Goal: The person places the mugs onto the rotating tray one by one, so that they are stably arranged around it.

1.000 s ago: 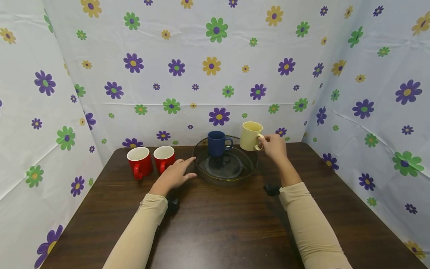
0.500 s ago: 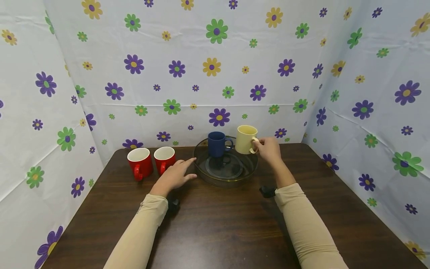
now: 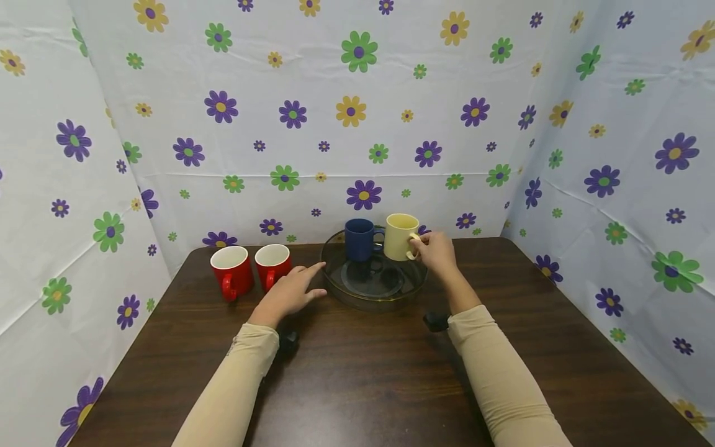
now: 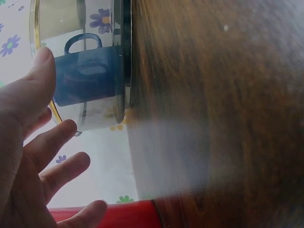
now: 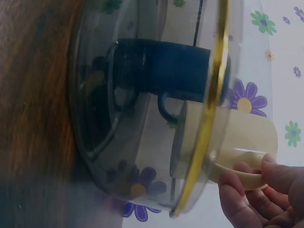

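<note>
A dark brown wood-grain table (image 3: 357, 385) bears everything, its surface glossy, with a pale sheen toward the near edge. Near its far left corner stand a larger-looking red mug (image 3: 239, 274) and, just to its right, a second red mug (image 3: 282, 267), both upright with white interiors and handles toward the near side. Right of them, near the far edge, sits a round transparent tray (image 3: 371, 302) with a gold rim.

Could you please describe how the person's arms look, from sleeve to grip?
The left sleeve and right sleeve are plain beige, long and creased, ending near the wrists. A small black device shows at the left wrist, another black device at the right. The left grip and right grip are bare hands; no gloves or cables show.
</note>
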{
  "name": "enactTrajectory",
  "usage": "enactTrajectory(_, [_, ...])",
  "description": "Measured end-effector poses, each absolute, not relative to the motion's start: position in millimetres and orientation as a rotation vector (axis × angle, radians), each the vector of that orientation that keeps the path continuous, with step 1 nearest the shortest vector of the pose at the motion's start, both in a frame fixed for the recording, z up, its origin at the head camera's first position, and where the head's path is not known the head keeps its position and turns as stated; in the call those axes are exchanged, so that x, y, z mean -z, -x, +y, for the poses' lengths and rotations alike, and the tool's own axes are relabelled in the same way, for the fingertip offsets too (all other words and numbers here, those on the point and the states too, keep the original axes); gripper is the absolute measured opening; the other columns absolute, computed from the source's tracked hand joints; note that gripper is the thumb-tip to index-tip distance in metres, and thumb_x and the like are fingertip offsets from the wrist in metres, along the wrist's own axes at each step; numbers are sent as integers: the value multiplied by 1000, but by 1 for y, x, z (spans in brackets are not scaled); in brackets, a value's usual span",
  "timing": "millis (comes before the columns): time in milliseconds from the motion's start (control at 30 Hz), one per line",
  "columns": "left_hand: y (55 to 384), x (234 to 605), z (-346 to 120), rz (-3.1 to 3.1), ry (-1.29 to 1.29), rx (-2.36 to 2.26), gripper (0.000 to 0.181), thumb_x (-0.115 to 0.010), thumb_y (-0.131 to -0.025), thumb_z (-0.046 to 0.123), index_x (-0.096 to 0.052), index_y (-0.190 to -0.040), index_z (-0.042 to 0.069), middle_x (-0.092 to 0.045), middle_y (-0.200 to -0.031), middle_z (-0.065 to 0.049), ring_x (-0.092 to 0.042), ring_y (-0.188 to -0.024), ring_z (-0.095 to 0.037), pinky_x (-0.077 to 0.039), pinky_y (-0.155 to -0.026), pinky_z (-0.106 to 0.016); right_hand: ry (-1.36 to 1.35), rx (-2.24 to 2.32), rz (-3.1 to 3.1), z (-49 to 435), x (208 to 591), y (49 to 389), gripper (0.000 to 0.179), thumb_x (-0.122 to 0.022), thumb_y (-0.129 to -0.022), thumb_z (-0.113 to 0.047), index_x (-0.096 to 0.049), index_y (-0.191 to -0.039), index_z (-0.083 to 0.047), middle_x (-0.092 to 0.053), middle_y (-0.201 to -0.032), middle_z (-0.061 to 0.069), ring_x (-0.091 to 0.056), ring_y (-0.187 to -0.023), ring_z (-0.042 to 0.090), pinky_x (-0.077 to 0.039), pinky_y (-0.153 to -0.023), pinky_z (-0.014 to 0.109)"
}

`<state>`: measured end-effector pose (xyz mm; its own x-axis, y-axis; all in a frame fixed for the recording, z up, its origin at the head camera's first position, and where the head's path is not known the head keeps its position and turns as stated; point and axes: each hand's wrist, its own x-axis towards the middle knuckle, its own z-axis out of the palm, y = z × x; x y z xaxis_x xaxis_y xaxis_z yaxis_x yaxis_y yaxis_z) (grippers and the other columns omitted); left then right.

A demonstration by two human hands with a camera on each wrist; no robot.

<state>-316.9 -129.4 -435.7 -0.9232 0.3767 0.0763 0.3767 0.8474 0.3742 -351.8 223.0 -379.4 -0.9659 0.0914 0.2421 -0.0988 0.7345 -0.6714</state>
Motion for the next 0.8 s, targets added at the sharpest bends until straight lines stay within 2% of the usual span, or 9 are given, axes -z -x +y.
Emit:
enactTrajectory(233, [319,438,-130,-3016,637,616,79,-70,-94,45,-32,-160,24,-48,-151,-19,-51,-133,-40,-44,-105,-63,1,-1047,-2725,216,391,354,33,-65,-101,-28,-75,-102,3,-74,-86,16,-70,-68,23,-51,-55,25])
enactTrajectory(600, [319,439,-130,-3024,627,611,79,-70,-94,45,-32,-160,24,-47,-151,-19,-51,-134,-40,-44,-105,-63,7,-1021,-2755,199,403,354,31,-69,-99,-29,-77,-98,0,-74,-75,9,-71,-65,20,-53,-54,26])
enactTrajectory(800, [319,436,-130,-3020,630,605,79,-70,-94,46,-32,-160,24,-47,-151,-19,-51,-133,-40,-44,-105,-63,27,-1131,-2770,187,409,351,29,-71,-97,-25,-76,-98,4,-75,-78,15,-75,-74,30,-53,-52,25])
